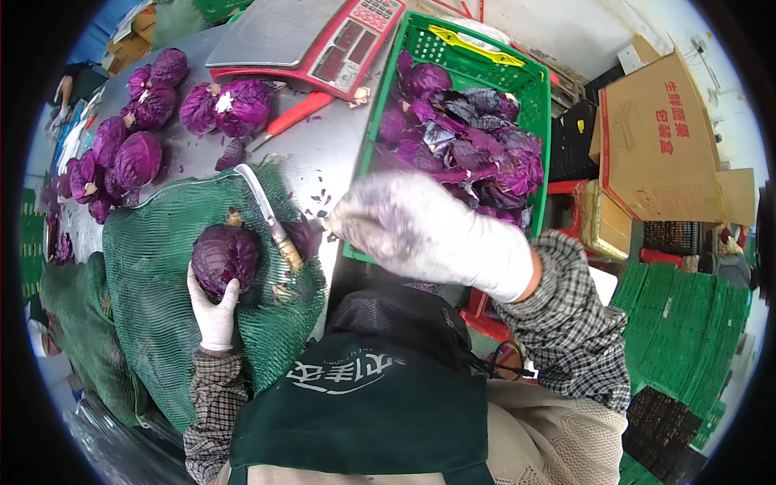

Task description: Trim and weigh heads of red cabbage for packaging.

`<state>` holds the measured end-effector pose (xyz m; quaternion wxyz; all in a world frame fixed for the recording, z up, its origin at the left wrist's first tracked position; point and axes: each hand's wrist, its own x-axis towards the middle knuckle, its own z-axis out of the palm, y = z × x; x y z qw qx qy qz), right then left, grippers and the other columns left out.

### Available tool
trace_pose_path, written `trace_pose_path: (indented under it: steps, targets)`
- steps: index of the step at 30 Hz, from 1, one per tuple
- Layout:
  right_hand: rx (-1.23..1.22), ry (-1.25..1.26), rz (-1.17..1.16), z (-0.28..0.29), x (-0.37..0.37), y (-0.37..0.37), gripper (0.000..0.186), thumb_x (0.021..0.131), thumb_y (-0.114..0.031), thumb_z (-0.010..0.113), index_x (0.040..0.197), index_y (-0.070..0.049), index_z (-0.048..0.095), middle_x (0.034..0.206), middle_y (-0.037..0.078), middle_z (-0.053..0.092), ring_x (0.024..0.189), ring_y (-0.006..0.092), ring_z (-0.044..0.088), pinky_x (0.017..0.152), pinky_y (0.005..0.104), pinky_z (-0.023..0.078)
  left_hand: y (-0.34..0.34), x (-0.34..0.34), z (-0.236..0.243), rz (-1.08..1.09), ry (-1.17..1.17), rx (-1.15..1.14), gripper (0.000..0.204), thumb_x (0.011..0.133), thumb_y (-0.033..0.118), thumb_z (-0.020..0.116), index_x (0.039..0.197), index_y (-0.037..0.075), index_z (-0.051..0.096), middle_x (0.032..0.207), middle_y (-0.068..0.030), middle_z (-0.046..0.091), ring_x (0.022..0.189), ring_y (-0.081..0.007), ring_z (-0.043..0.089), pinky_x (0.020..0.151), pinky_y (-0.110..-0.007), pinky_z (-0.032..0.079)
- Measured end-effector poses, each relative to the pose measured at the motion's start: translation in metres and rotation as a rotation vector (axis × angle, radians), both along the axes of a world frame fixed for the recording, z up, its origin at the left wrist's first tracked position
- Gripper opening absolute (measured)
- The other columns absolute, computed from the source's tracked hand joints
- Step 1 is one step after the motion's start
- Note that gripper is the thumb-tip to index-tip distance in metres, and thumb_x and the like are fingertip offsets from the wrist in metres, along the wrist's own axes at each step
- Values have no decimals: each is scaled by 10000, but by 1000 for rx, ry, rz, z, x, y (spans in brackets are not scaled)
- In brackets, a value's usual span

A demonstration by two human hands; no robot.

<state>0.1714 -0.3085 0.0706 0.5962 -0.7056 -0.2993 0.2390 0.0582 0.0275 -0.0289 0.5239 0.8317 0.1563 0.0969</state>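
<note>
My left hand (212, 314), in a white glove, grips a red cabbage (225, 260) from below, its cut stem pointing away from me. The cabbage rests on a green mesh bag (153, 267) spread over the near part of the table. Just right of it, a curved knife (282, 239) with a worn, light handle lies on the mesh. My right hand (396, 220), gloved in stained white, is over the near left edge of a green crate (543, 105). Motion smears its fingers, so any held thing cannot be made out. Loose purple leaves (485, 141) fill much of the crate.
Several whole cabbages (137, 159) sit at the table's left and middle. A red scale (356, 48) with a metal plate stands at the back, and a red-handled knife (297, 113) lies before it. Rightward are a large carton (659, 137) and stacked green crates (687, 323).
</note>
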Motion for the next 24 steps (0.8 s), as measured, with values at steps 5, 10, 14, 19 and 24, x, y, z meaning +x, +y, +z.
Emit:
trace_pose_path:
  steps: [5, 10, 14, 19, 24]
  targets:
    - [40, -530, -66, 44, 18, 6, 119, 879, -129, 577, 836, -20, 597, 746, 103, 596, 726, 232, 608, 644, 314, 482, 6, 1, -1, -29, 1, 72, 772, 766, 64, 729, 1398, -9, 293, 1317, -148, 433, 1180, -233, 451, 1045, -342, 339]
    - [-47, -563, 14, 58, 11, 15, 126, 853, -148, 567, 834, -27, 594, 755, 139, 587, 703, 318, 577, 624, 370, 463, 6, 5, -5, -37, 14, 79, 784, 799, 144, 729, 1392, -72, 265, 1352, -163, 423, 1226, -228, 412, 1064, -336, 303]
    - [43, -686, -31, 47, 8, 6, 124, 846, -149, 574, 846, -27, 597, 753, 144, 580, 712, 321, 576, 626, 367, 460, 7, 5, -5, -32, -3, 79, 768, 802, 145, 724, 1389, -67, 277, 1337, -163, 434, 1211, -227, 427, 1057, -335, 313]
    - [61, -280, -54, 1, -7, -15, 72, 830, -88, 582, 853, -29, 616, 793, 128, 625, 735, 281, 619, 671, 336, 500, 10, 2, -4, -17, 24, 135, 746, 779, 97, 725, 1382, -34, 306, 1309, -165, 440, 1181, -234, 451, 1041, -342, 343]
    - [60, -18, -183, -39, -31, -54, 70, 845, -88, 589, 878, -33, 616, 808, 123, 639, 750, 258, 633, 683, 313, 504, 13, 1, -7, -16, 30, 148, 766, 772, 123, 736, 1376, -49, 299, 1298, -165, 448, 1172, -240, 461, 1038, -345, 350]
